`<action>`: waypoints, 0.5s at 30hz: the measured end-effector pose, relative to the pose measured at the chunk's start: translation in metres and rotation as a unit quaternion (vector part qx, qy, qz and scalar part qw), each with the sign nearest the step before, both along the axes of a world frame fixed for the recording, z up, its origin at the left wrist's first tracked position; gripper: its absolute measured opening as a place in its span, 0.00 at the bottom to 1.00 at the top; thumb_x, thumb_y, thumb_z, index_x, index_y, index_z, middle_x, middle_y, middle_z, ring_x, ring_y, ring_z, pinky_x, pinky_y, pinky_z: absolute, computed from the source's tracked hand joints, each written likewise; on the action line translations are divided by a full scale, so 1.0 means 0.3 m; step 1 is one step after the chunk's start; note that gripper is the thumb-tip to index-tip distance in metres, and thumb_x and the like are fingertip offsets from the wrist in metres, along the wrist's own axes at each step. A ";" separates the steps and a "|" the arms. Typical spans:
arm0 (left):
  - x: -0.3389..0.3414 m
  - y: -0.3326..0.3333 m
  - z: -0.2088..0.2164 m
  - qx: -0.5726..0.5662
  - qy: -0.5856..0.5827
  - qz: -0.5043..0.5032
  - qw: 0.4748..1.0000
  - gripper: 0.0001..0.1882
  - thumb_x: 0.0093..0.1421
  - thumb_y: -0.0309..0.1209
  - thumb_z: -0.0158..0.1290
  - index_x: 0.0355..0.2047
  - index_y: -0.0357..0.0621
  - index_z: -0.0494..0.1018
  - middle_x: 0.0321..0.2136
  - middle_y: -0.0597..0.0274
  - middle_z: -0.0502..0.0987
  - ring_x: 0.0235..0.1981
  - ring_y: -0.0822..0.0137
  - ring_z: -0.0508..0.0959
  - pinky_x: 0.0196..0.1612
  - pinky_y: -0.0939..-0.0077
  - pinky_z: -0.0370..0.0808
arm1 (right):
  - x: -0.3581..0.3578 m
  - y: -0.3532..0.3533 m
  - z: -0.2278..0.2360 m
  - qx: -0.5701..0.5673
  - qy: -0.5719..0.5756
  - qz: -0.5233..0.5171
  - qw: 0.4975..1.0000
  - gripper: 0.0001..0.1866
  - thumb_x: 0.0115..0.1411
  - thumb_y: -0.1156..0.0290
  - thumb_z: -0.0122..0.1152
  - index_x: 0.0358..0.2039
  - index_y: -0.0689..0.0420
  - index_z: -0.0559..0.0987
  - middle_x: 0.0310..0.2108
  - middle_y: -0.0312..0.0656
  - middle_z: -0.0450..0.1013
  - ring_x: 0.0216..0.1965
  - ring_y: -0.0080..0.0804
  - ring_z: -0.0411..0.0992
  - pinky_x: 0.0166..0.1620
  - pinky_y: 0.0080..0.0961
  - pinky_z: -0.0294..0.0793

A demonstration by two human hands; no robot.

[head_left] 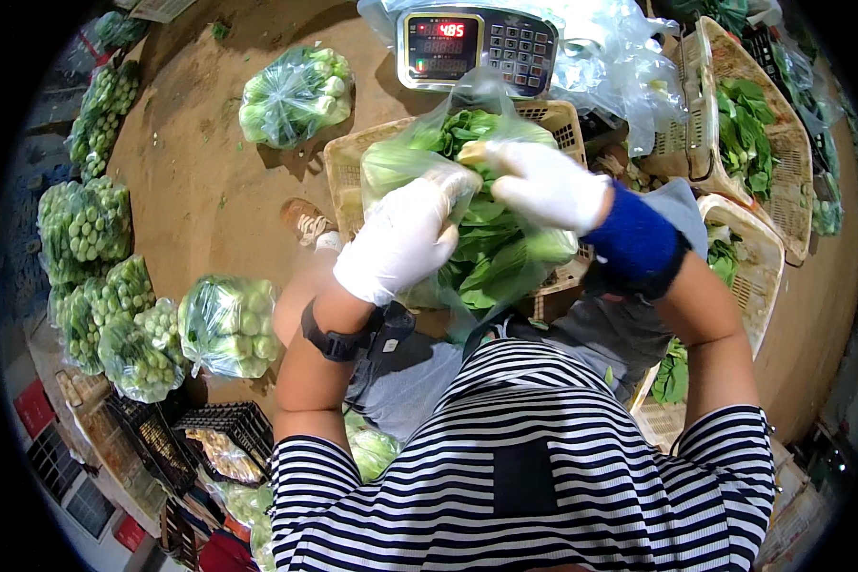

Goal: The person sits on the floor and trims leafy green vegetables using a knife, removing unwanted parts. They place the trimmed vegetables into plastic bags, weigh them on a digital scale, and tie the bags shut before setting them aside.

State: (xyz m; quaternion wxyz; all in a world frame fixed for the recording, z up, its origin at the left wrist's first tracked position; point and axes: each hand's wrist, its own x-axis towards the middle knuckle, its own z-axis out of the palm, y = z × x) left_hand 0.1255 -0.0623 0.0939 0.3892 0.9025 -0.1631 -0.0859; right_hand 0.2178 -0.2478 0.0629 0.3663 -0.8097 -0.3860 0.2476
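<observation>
A clear plastic bag (467, 88) full of leafy bok choy (491, 262) lies in a beige plastic crate (345, 157) before me. The pale stems face the bag's sides, and dark green leaves fill its middle. In a white glove, my left hand (400, 234) is closed on the bag's film at the near left. My right hand (548, 186), also gloved, reaches over the greens from the right. Its stained fingertips are pressed together at the bag's film near the upper leaves, close to my left fingers.
Beyond the crate stands a digital scale (477, 48) with a lit display. Loose plastic bags (620, 71) are heaped beside it. Filled bags of bok choy (296, 95) sit on the dirt floor, with several more along the left. Crates with greens (744, 124) stand at my right.
</observation>
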 end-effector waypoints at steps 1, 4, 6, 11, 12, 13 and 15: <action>0.004 -0.015 -0.010 -0.044 -0.007 0.019 0.999 0.20 0.47 0.23 0.47 0.44 0.38 0.67 0.40 0.49 0.73 0.42 0.56 0.74 0.46 0.67 0.68 | 0.026 -0.017 0.028 0.033 0.031 0.003 0.999 0.24 0.52 0.61 0.52 0.47 0.62 0.70 0.36 0.52 0.73 0.40 0.43 0.72 0.46 0.34 0.68; 0.028 -0.085 -0.076 -0.186 0.039 0.005 0.982 0.25 0.46 0.32 0.56 0.44 0.33 0.67 0.37 0.44 0.73 0.40 0.54 0.74 0.45 0.66 0.69 | -0.018 -0.008 0.033 0.157 0.111 0.004 0.981 0.36 0.50 0.54 0.56 0.52 0.67 0.64 0.52 0.57 0.64 0.54 0.45 0.62 0.57 0.34 0.59; 0.026 -0.119 -0.151 -0.292 0.181 -0.037 0.938 0.28 0.47 0.32 0.59 0.47 0.31 0.65 0.40 0.51 0.72 0.41 0.63 0.72 0.45 0.71 0.69 | -0.019 0.021 0.011 0.134 -0.050 0.076 0.987 0.41 0.46 0.51 0.58 0.53 0.69 0.62 0.55 0.61 0.59 0.58 0.52 0.57 0.59 0.37 0.55; 0.043 -0.108 -0.163 -0.392 0.316 -0.142 0.852 0.25 0.52 0.40 0.59 0.44 0.35 0.69 0.39 0.55 0.74 0.39 0.66 0.74 0.42 0.73 0.71 | 0.069 0.066 -0.003 0.097 0.140 0.282 0.944 0.45 0.46 0.41 0.58 0.54 0.65 0.64 0.52 0.58 0.62 0.56 0.51 0.58 0.59 0.40 0.52; 0.078 -0.089 -0.083 -0.243 0.337 -0.162 0.895 0.27 0.51 0.43 0.59 0.44 0.36 0.69 0.40 0.51 0.74 0.40 0.62 0.74 0.44 0.72 0.70 | 0.088 0.072 -0.008 0.043 0.167 0.315 0.933 0.44 0.45 0.40 0.59 0.53 0.65 0.66 0.49 0.57 0.66 0.54 0.52 0.62 0.57 0.40 0.57; 0.115 -0.060 -0.015 -0.089 0.351 -0.177 0.915 0.29 0.50 0.46 0.59 0.45 0.37 0.69 0.40 0.48 0.74 0.42 0.57 0.74 0.45 0.71 0.70 | 0.101 0.074 0.024 -0.016 0.174 0.319 0.932 0.43 0.45 0.41 0.58 0.53 0.63 0.67 0.46 0.57 0.69 0.51 0.53 0.65 0.53 0.38 0.63; 0.090 -0.025 -0.042 -0.060 0.274 -0.140 0.949 0.32 0.46 0.48 0.60 0.46 0.39 0.68 0.38 0.48 0.74 0.44 0.50 0.72 0.46 0.65 0.68 | 0.093 0.043 0.076 -0.062 -0.049 0.273 0.959 0.39 0.46 0.45 0.59 0.55 0.55 0.67 0.30 0.54 0.72 0.32 0.49 0.72 0.38 0.39 0.71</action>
